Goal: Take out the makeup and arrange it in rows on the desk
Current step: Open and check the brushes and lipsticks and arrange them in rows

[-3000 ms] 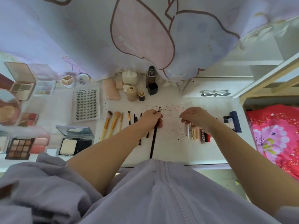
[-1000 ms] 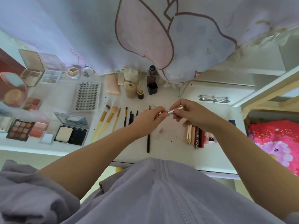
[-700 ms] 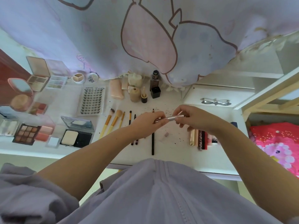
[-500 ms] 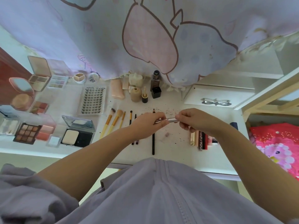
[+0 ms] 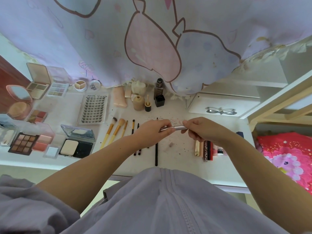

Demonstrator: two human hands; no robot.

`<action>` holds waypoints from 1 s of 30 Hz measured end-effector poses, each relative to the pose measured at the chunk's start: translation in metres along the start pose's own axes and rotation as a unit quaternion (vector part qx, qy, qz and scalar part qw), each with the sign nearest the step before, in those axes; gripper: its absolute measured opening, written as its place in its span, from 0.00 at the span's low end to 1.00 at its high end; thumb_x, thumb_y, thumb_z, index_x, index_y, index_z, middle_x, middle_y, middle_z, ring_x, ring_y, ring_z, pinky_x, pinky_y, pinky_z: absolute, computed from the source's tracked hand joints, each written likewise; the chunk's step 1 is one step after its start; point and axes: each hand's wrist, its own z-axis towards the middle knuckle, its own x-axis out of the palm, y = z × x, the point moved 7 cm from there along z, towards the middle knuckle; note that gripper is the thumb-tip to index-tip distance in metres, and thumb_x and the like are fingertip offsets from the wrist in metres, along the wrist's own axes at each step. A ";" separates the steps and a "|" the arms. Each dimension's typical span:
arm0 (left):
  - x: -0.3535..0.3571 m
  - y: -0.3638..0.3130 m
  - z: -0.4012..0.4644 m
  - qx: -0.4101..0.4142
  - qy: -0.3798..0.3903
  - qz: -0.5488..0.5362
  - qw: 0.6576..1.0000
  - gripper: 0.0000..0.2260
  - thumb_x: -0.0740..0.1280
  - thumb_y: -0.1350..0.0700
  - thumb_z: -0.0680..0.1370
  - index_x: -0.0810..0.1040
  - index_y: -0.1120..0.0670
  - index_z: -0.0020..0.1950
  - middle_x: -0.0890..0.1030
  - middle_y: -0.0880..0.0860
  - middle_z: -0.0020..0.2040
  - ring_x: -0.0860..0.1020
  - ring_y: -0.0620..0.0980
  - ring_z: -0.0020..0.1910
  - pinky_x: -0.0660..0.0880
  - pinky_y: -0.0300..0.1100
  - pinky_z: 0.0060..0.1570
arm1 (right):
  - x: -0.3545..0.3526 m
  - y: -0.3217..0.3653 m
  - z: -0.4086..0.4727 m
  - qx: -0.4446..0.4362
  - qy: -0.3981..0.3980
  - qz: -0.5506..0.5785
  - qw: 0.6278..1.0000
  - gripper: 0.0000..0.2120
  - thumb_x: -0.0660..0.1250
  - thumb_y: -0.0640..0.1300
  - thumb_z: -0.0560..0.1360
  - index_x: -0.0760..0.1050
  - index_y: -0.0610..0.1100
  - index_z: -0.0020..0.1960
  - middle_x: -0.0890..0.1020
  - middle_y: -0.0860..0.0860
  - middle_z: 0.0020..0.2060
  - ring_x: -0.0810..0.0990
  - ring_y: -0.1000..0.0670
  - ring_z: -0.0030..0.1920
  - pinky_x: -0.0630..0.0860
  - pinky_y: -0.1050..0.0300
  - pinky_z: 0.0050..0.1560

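Silver pen (image 5: 175,127) gripped between hands above desk (image 5: 177,159); long black pencil (image 5: 156,149) beneath.

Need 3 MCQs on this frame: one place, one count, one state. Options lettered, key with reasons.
1. Where does the false-lash card lie?
A. left of the brushes, further back
B. right of the lipsticks
C. on the red bedding

2. How many yellow-handled brushes lie on the desk?
A. one
B. three
C. six

3. What holds the silver pen?
A. nothing, it lies flat
B. left hand only
C. both hands

Key: 1 A, card sits up-left of brushes; 2 B, three yellow handles side by side; 3 C, left hand and right hand each pinch one end.
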 end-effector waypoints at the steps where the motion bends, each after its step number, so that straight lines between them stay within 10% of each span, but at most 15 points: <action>1: 0.000 -0.001 0.001 0.000 0.000 0.002 1.000 0.07 0.57 0.46 0.81 0.70 0.47 0.49 0.70 0.45 0.31 0.67 0.41 0.28 0.63 0.35 0.30 | -0.001 0.000 0.001 -0.007 0.000 -0.007 1.000 0.11 0.59 0.50 0.80 0.77 0.46 0.48 0.77 0.54 0.30 0.71 0.56 0.29 0.67 0.65 0.31; 23: 0.018 0.019 0.016 -0.026 0.110 0.061 0.992 0.11 0.52 0.48 0.83 0.70 0.51 0.56 0.72 0.47 0.36 0.71 0.46 0.35 0.65 0.37 0.34 | -0.043 -0.069 -0.034 0.118 -0.007 0.050 0.992 0.04 0.60 0.39 0.80 0.73 0.40 0.50 0.79 0.47 0.38 0.75 0.54 0.34 0.71 0.64 0.31; 30: 0.051 0.009 0.022 -0.127 0.100 -0.144 0.976 0.09 0.56 0.54 0.82 0.69 0.56 0.59 0.82 0.52 0.49 0.78 0.46 0.44 0.71 0.36 0.39 | -0.027 -0.101 -0.037 0.171 -0.065 0.195 0.964 0.09 0.60 0.37 0.80 0.75 0.39 0.58 0.83 0.43 0.46 0.83 0.48 0.45 0.81 0.55 0.42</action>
